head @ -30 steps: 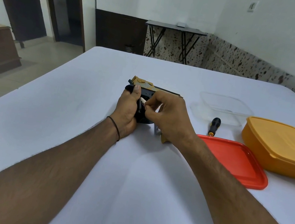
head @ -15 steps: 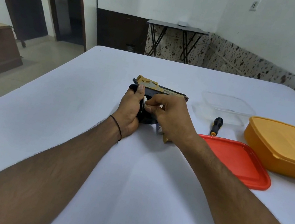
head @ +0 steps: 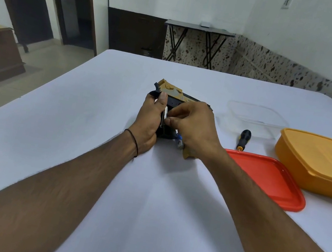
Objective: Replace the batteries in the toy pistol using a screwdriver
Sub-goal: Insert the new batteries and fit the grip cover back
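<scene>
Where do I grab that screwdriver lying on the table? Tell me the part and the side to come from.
Grip the black handle of the screwdriver, coming straight down from above with fingers on its left and right flanks. It lies flat, handle pointing away, the thin end near the red lid. The handle is its thickest part, with bare table on both sides.

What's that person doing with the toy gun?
A person is working on a toy pistol on the white table. The left hand grips its handle, while the right hand pinches a small silvery piece, probably a battery, at the handle. The screwdriver lies untouched beside a red lid.
</scene>
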